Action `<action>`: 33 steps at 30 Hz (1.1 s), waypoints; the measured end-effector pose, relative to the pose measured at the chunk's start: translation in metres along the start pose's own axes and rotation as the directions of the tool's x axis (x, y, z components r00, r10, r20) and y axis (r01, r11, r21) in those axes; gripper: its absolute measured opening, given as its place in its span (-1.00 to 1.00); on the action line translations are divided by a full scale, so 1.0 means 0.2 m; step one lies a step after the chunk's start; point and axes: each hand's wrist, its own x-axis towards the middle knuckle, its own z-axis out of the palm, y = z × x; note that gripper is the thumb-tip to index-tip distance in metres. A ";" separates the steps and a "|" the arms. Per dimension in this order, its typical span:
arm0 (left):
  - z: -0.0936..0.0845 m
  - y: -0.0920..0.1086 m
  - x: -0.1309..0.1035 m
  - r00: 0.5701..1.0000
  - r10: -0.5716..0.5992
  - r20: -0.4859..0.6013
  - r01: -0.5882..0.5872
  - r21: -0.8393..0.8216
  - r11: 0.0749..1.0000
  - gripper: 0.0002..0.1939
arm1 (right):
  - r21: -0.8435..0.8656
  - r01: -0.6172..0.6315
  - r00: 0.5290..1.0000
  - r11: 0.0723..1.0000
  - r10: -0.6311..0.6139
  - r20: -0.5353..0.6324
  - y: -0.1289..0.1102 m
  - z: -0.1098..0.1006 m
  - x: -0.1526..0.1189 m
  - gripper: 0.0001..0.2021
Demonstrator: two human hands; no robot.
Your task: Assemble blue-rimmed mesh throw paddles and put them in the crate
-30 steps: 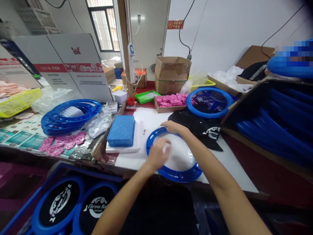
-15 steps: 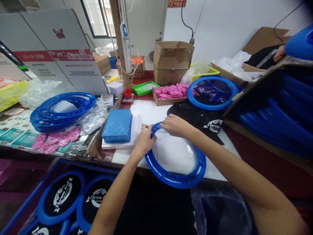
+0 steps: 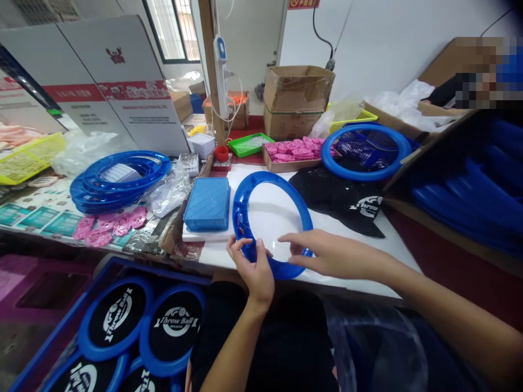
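Note:
A blue plastic ring, with its ribbed hollow side facing up, stands tilted over the front edge of the white table surface. My left hand holds its lower left rim, fingers beneath and thumb on the inner side. My right hand is over the ring's lower right, its fingers stretched apart and gripping nothing; whether it touches the rim I cannot tell. Behind the ring lies black fabric with white "Throw" print. Left of it, a blue textured block-like case rests on white sheets.
Blue rings are stacked at left beside pink pieces. A box of pink pieces, a green tray and another blue ring stand behind. Finished-looking discs fill a blue crate below. Another person's arm shows far right.
The ring has turned and tipped upward. My left hand has moved down to its lower left rim, and my right hand has let go of the top and come down to the lower right.

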 end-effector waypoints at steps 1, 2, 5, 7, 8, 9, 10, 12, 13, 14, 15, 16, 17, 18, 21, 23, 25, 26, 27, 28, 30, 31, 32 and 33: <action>0.00 -0.03 -0.02 0.998 -0.064 -0.004 0.063 -0.052 0.997 -0.76 | -0.058 -0.015 1.000 0.998 0.014 -0.007 0.02 0.07 -0.04 -0.61; 0.00 -0.06 -0.05 0.993 -0.117 -0.001 0.116 -0.084 0.990 -0.75 | -0.121 -0.020 0.999 0.992 0.017 -0.030 0.03 0.14 -0.09 -0.63; -0.04 -0.14 -0.13 0.973 -0.225 0.046 0.228 -0.062 0.972 -0.75 | -0.231 -0.003 0.985 0.973 -0.036 -0.166 0.03 0.39 -0.23 -0.62; -0.11 -0.17 -0.19 0.941 -0.284 0.184 0.292 -0.016 0.956 -0.73 | -0.240 0.033 0.956 0.970 -0.100 -0.274 0.01 0.52 -0.30 -0.56; -0.16 -0.18 -0.21 0.909 -0.308 0.281 0.322 -0.002 0.947 -0.72 | -0.244 0.045 0.937 0.969 -0.125 -0.326 0.00 0.57 -0.33 -0.53; -0.21 -0.18 -0.23 0.863 -0.324 0.387 0.347 0.011 0.938 -0.70 | -0.254 0.046 0.918 0.966 -0.141 -0.370 -0.01 0.61 -0.36 -0.51; -0.27 -0.17 -0.23 0.806 -0.332 0.490 0.363 0.032 0.931 -0.67 | -0.274 0.034 0.903 0.961 -0.147 -0.404 -0.01 0.63 -0.39 -0.50; -0.38 -0.16 -0.19 0.699 -0.333 0.633 0.329 0.130 0.935 -0.59 | -0.350 -0.030 0.889 0.936 -0.135 -0.438 0.00 0.65 -0.44 -0.53; -0.42 -0.14 -0.15 0.667 -0.320 0.673 0.251 0.201 0.947 -0.56 | -0.398 -0.067 0.890 0.915 -0.126 -0.438 0.02 0.66 -0.47 -0.57; -0.45 -0.13 -0.11 0.656 -0.289 0.698 0.128 0.274 0.953 -0.55 | -0.445 -0.101 0.896 0.890 -0.113 -0.429 0.03 0.66 -0.50 -0.62; -0.47 -0.12 -0.05 0.662 -0.220 0.717 -0.038 0.324 0.945 -0.57 | -0.489 -0.132 0.903 0.862 -0.099 -0.419 0.05 0.66 -0.53 -0.65; -0.46 -0.11 0.00 0.663 -0.111 0.740 -0.227 0.340 0.913 -0.63 | -0.529 -0.163 0.909 0.833 -0.082 -0.409 0.07 0.66 -0.56 -0.66; -0.45 -0.10 0.05 0.638 0.009 0.770 -0.402 0.323 0.857 -0.68 | -0.564 -0.193 0.913 0.803 -0.063 -0.403 0.09 0.66 -0.59 -0.66; -0.43 -0.10 0.10 0.583 0.120 0.803 -0.546 0.278 0.791 -0.74 | -0.593 -0.222 0.917 0.774 -0.041 -0.397 0.11 0.65 -0.62 -0.65; -0.32 -0.12 0.19 0.343 0.273 0.899 -0.761 0.096 0.641 -0.84 | -0.662 -0.292 0.920 0.690 0.015 -0.391 0.13 0.61 -0.70 -0.67; -0.27 -0.15 0.21 0.216 0.286 0.934 -0.783 -0.009 0.622 -0.85 | -0.702 -0.315 0.917 0.639 0.013 -0.400 0.12 0.56 -0.75 -0.67; -0.24 -0.17 0.22 0.161 0.261 0.952 -0.762 -0.048 0.645 -0.84 | -0.743 -0.326 0.908 0.585 -0.026 -0.419 0.12 0.51 -0.80 -0.65; -0.23 -0.18 0.22 0.163 0.240 0.957 -0.748 -0.039 0.662 -0.84 | -0.759 -0.335 0.897 0.558 -0.059 -0.439 0.12 0.48 -0.83 -0.66; -0.22 -0.18 0.21 0.175 0.220 0.960 -0.733 -0.022 0.680 -0.84 | -0.770 -0.342 0.880 0.539 -0.103 -0.463 0.14 0.45 -0.85 -0.70; -0.22 -0.18 0.20 0.195 0.203 0.960 -0.718 -0.002 0.696 -0.85 | -0.771 -0.354 0.855 0.530 -0.150 -0.496 0.17 0.43 -0.87 -0.74; -0.22 -0.17 0.18 0.256 0.181 0.949 -0.685 0.046 0.727 -0.86 | -0.749 -0.393 0.775 0.533 -0.247 -0.582 0.25 0.39 -0.91 -0.84; -0.21 -0.16 0.16 0.287 0.176 0.942 -0.667 0.065 0.742 -0.86 | -0.718 -0.423 0.714 0.553 -0.285 -0.640 0.31 0.37 -0.91 -0.86; -0.21 -0.16 0.15 0.314 0.172 0.934 -0.650 0.080 0.756 -0.87 | -0.671 -0.455 0.637 0.586 -0.313 -0.705 0.36 0.35 -0.91 -0.87; -0.20 -0.15 0.13 0.336 0.168 0.927 -0.635 0.091 0.767 -0.88 | -0.601 -0.485 0.541 0.636 -0.321 -0.777 0.40 0.34 -0.89 -0.89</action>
